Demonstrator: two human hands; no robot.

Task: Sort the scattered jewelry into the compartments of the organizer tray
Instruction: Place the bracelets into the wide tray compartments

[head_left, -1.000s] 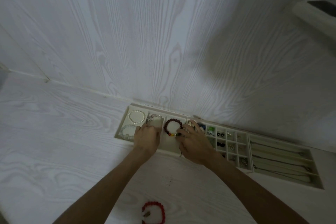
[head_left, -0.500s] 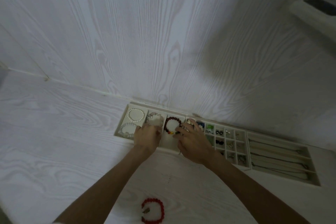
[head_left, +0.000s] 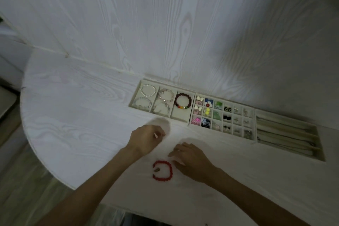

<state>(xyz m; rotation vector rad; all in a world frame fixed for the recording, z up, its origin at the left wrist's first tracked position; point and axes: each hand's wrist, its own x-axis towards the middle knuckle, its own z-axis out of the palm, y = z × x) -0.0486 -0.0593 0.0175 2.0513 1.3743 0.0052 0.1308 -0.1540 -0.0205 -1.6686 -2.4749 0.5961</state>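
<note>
Head view | red bead bracelet (head_left: 162, 170) lies loose on the table (head_left: 82, 124), well short of the tray (head_left: 189, 113) | my right hand (head_left: 190, 159) just beside it, fingers relaxed, empty | left hand (head_left: 146, 138) loosely curled, contents unclear | I judge it light, floppy, roll-prone: pinch across the strand.

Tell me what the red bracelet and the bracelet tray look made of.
Red bracelet: round opaque beads, matte red, perhaps coral, glass or plastic; too blurred to settle. Bracelet tray: cream, soft non-glossy lining that looks like velvet or flocked fabric.
</note>
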